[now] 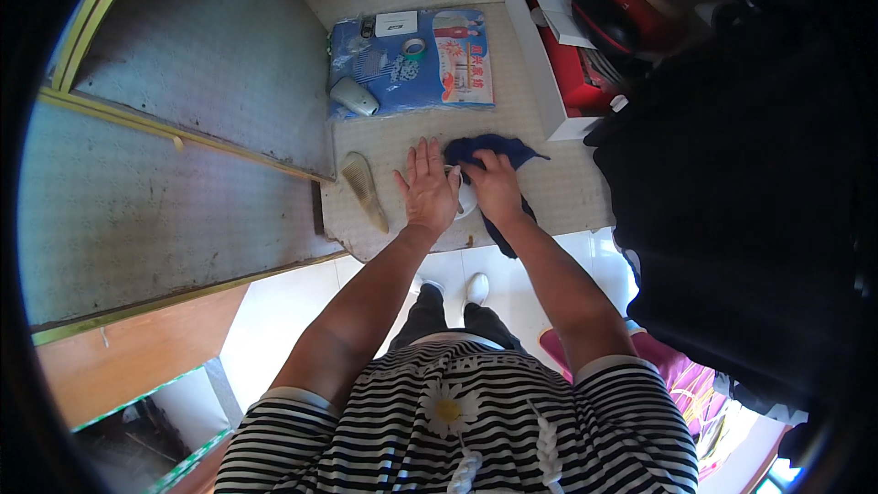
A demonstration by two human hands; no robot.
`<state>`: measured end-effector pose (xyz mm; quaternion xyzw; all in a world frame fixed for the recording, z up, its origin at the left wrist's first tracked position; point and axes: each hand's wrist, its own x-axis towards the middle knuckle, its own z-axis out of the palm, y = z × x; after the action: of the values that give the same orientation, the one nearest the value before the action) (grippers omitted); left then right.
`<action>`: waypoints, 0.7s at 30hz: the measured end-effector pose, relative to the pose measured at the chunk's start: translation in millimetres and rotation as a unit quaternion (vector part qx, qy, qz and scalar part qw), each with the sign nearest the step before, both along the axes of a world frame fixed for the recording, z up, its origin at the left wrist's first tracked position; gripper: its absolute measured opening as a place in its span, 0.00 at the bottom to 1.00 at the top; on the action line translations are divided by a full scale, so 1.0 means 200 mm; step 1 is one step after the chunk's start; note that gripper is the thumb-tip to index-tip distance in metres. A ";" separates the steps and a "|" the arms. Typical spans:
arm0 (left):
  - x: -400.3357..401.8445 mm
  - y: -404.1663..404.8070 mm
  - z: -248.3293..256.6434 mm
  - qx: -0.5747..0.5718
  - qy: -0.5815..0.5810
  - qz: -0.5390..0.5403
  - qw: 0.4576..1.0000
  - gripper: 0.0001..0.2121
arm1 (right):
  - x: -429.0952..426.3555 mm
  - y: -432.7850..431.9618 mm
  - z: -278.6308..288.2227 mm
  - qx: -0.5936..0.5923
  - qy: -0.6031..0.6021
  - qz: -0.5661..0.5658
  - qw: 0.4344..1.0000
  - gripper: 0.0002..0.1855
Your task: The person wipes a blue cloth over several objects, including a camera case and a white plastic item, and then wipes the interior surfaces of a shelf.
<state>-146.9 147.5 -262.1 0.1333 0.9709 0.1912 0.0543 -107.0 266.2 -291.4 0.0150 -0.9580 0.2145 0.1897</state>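
Near the front edge of a worn tabletop (411, 130), my left hand (431, 195) lies palm down with its fingers apart, partly over a round white object (466, 200), perhaps a cup or bowl. My right hand (494, 185) is bent over the other side of it, its fingertips on a dark blue cloth (494, 145). Whether those fingers grip the cloth is not clear. The cloth trails behind the right wrist towards the table's front edge. A pale comb (365, 191) rests left of my left hand.
Farther back lies a blue plastic-wrapped package (411, 92) bearing a roll of tape (413, 49), a small white box (396, 24) and a pale handheld device (354, 96). An open white box (542, 75) with red contents stands right. Black fabric (741, 206) hangs at the right; a cabinet panel (206, 62) borders the left.
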 end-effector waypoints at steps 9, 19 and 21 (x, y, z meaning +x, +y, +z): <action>0.00 -0.01 0.01 0.011 0.024 -0.041 0.999 0.26 | -0.22 -0.04 -0.01 0.016 0.024 0.012 1.000 0.12; 0.05 -0.13 0.20 0.043 0.101 -0.118 0.987 0.33 | 0.04 0.29 0.05 -0.254 0.099 -0.109 0.956 0.12; 0.08 -0.15 0.24 0.017 0.031 -0.125 0.992 0.31 | 0.15 0.32 0.11 -0.316 0.029 -0.148 0.937 0.12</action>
<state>-131.5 117.4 -214.5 0.2603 0.9445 0.1952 0.0450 -76.0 330.3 -268.4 -0.1813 -0.8264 0.4750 0.2422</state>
